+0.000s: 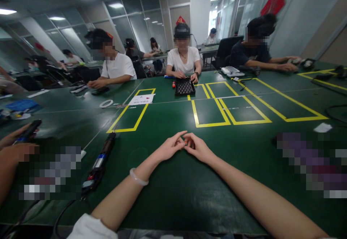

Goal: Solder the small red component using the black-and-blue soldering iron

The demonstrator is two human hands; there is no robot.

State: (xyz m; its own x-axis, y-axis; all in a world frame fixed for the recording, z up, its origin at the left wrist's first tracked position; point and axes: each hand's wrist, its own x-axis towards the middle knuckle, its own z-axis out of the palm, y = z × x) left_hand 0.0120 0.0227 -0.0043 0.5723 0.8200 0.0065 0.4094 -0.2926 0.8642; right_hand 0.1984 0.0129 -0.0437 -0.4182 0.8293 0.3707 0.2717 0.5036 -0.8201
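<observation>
The left hand and the right hand meet over the green tabletop, their fingertips drawn together and closed on a small dark piece with orange on it; the piece sits between the two hands, raised off the surface, and is too small and covered to name with confidence. A pale bangle rings the left wrist; to the left of that forearm, well apart from it, an electric screwdriver lies with its tip toward the yellow tape outlines. Beyond the hands, a person in a white T-shirt has both hands at a black tray; a small red item is just beside the tray; farther left, a printed sheet lies flat across a tape outline, near a white ring.
</observation>
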